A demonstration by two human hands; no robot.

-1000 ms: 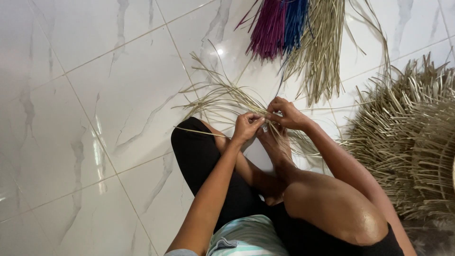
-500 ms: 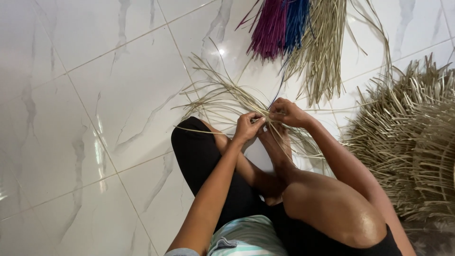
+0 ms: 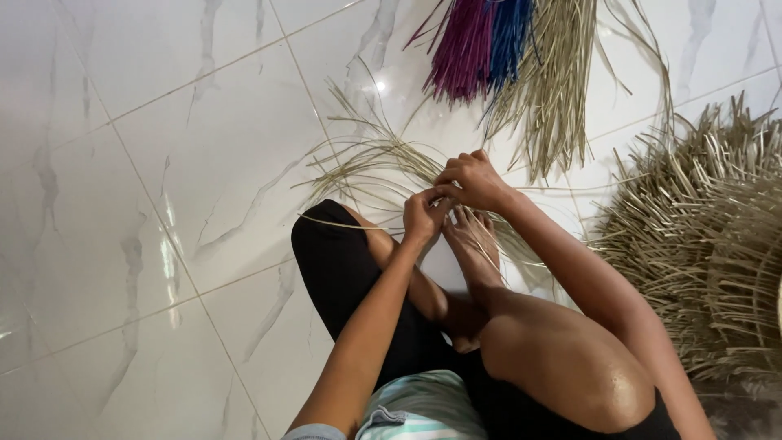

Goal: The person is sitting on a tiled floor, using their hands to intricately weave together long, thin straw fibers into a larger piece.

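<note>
Since a second ago the right hand (image 3: 472, 181) has been lifted slightly up and leftward, crossing over the left hand (image 3: 423, 213); another strand seems to be folded across. Both sets of fingers are pinched closed on the straw strands (image 3: 371, 159), which are fanned over the floor (image 3: 163, 163) just beyond the foot (image 3: 472, 244). The crossing itself is hidden by the fingers.

Loose strips (image 3: 366, 159) left of hands; woven mat (image 3: 700, 244) right.
</note>
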